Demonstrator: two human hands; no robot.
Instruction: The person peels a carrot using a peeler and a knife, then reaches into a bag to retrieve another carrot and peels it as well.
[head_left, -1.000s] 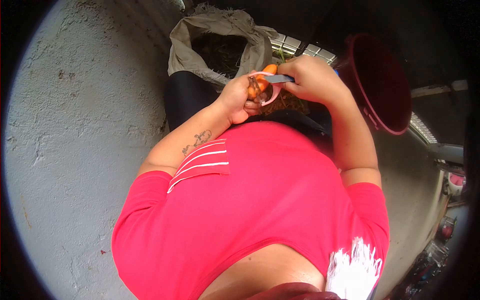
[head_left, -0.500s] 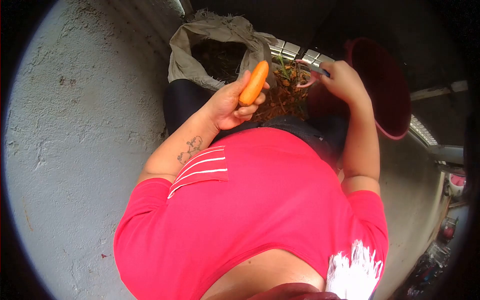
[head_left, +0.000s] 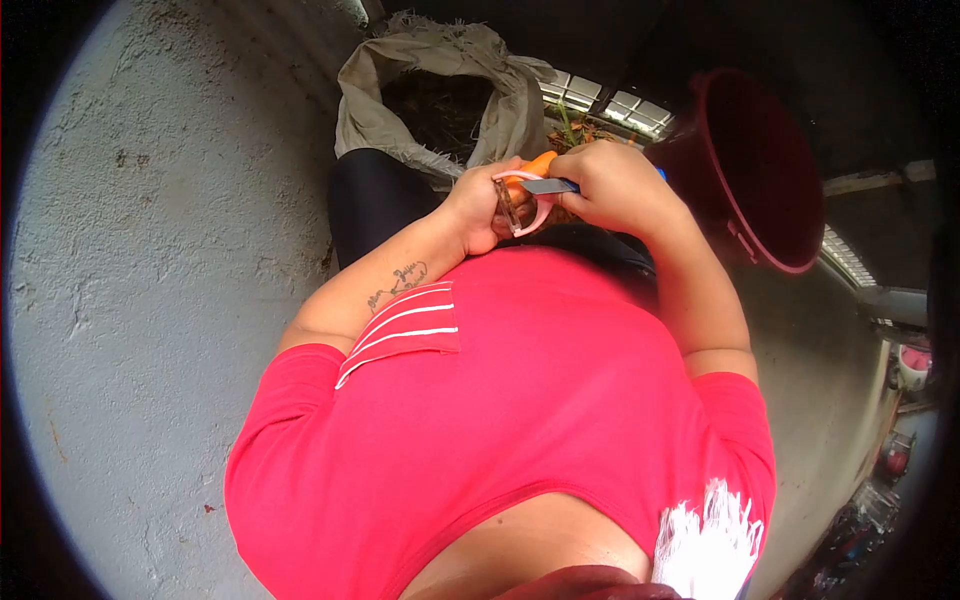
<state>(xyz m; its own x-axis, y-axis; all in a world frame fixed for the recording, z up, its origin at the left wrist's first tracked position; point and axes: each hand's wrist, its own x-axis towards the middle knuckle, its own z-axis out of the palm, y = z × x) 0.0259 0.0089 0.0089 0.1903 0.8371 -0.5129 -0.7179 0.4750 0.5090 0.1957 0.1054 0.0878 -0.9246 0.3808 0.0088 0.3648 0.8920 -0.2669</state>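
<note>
My left hand (head_left: 478, 212) is closed around an orange carrot (head_left: 538, 165), held in front of my belly and partly covered by my fingers. My right hand (head_left: 622, 188) grips a pink peeler (head_left: 541, 213), whose metal blade lies across the fingers of my left hand. A short flat blade (head_left: 545, 186) with a blue handle, apparently a small knife, also sticks out of the right fist. Both hands are close together, the right one touching or nearly touching the carrot's far end. The peeler's handle is hidden in my right hand.
An open woven sack (head_left: 365, 105) with dark plant matter inside stands beyond my left hand. To the right leans a large dark red bucket (head_left: 712, 160). Orange peelings (head_left: 590, 132) lie between them, near a white grate. A rough grey wall (head_left: 170, 280) rises at the left.
My right hand has swung left and toward me, bringing the peeler and knife to the carrot. My left hand has moved slightly right and turned, tilting the carrot flatter.
</note>
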